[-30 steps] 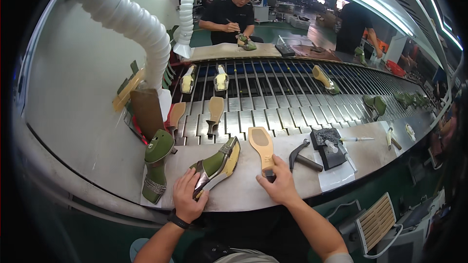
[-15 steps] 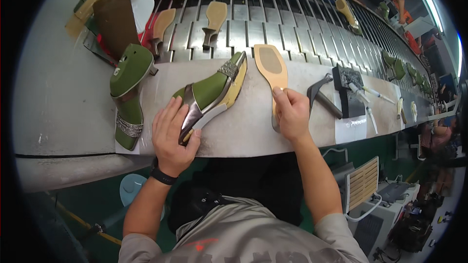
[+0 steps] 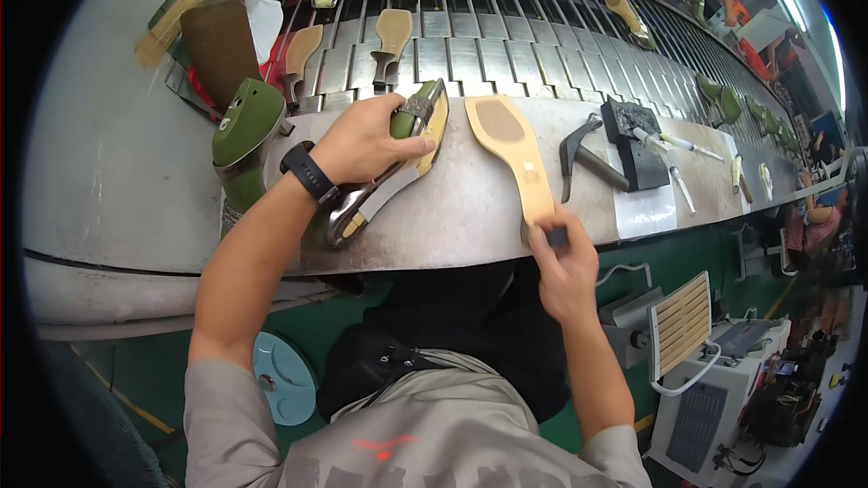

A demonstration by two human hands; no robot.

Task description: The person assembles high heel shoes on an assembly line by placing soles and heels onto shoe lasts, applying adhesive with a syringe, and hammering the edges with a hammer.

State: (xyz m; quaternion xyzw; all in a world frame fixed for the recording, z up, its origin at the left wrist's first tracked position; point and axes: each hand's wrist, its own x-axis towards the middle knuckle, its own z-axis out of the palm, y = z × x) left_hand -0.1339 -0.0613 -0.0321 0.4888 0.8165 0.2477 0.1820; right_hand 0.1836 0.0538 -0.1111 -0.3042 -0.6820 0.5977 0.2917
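My left hand [image 3: 363, 140] grips a green shoe mounted on a last [image 3: 411, 126], which lies on the grey metal bench [image 3: 452, 208] with its yellow sole facing right. A black watch sits on that wrist. My right hand [image 3: 562, 258] is at the bench's near edge, closed on the dark heel end of a tan shoe sole [image 3: 511, 149] that lies flat, toe pointing away from me.
A second green lasted shoe [image 3: 244, 126] stands at the left. A hammer-like tool [image 3: 588, 158], a black block [image 3: 637, 140] and brushes lie to the right. Behind is a slatted conveyor [image 3: 542, 45] carrying soles and shoes. A slatted rack [image 3: 683, 321] hangs below the bench.
My view has tilted further down. My left hand slid up the green shoe toward its toe end. My right hand moved from the sole's middle to its heel at the bench edge.
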